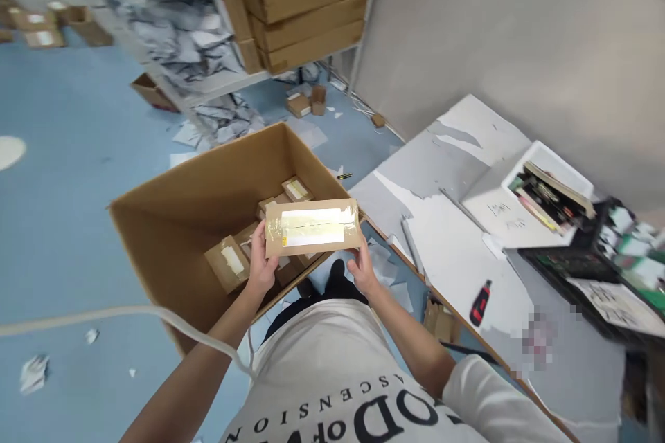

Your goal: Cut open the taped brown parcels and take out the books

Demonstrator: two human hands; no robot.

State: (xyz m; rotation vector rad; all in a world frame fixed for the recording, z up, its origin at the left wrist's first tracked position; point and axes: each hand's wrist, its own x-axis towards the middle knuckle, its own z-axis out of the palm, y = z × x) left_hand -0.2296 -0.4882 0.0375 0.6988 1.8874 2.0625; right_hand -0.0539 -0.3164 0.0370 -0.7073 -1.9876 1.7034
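Between my two hands is a small cardboard box (pixel 312 217), wrapped in clear tape with a white label on top. My left hand (pixel 262 261) grips its left end, the thumb at the near edge. At the right end, my right hand (pixel 362 264) is closed on the lower corner, its fingers partly hidden under the box. Just beneath and beyond is a large open carton (pixel 194 176). Several smaller taped boxes lie inside it, among them a labelled box (pixel 228 264) near my left hand and another small box (pixel 298 189) by the far corner.
To the right, a worktable (pixel 415 187) bears a red and black box cutter (pixel 481 302), a white bin (pixel 551 169) of assorted items and a black tray (pixel 597 291). Behind stands a shelf (pixel 223 86) with long cartons. A pale cable (pixel 129 311) crosses at left; paper scraps litter the floor.
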